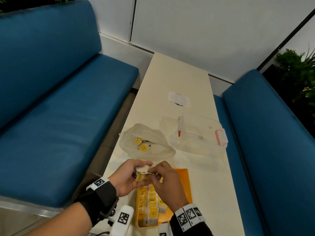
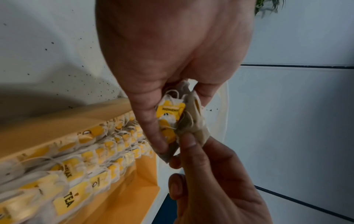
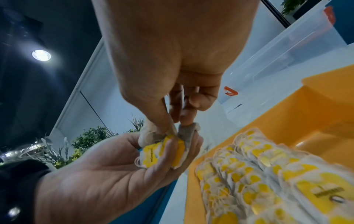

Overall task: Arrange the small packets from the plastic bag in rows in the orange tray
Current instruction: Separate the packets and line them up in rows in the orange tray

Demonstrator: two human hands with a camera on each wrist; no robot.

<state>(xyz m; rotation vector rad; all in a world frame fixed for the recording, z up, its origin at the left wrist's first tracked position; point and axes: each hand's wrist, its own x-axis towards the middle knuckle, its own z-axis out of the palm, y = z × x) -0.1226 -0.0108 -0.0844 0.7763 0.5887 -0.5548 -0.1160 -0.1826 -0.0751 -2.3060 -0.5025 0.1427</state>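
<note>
My left hand (image 1: 129, 176) grips a small bunch of white tea packets with yellow tags (image 1: 142, 175) just above the far end of the orange tray (image 1: 185, 181). My right hand (image 1: 163, 174) pinches the edge of one packet (image 2: 193, 121) in that bunch between thumb and fingertips (image 3: 184, 119). In the tray, packets lie in overlapping rows (image 1: 150, 206) along its left side; its right part shows bare orange floor (image 3: 316, 121). The translucent plastic bag (image 1: 148, 142) lies open beyond the hands, with a few yellow-tagged packets (image 1: 142, 145) inside.
A clear plastic box with red latches (image 1: 201, 133) sits right of the bag. A white paper patch (image 1: 179, 100) lies farther up the narrow cream table (image 1: 179, 77). Blue benches (image 1: 59, 108) flank both sides. A white tagged device (image 1: 122, 220) rests at the near left edge.
</note>
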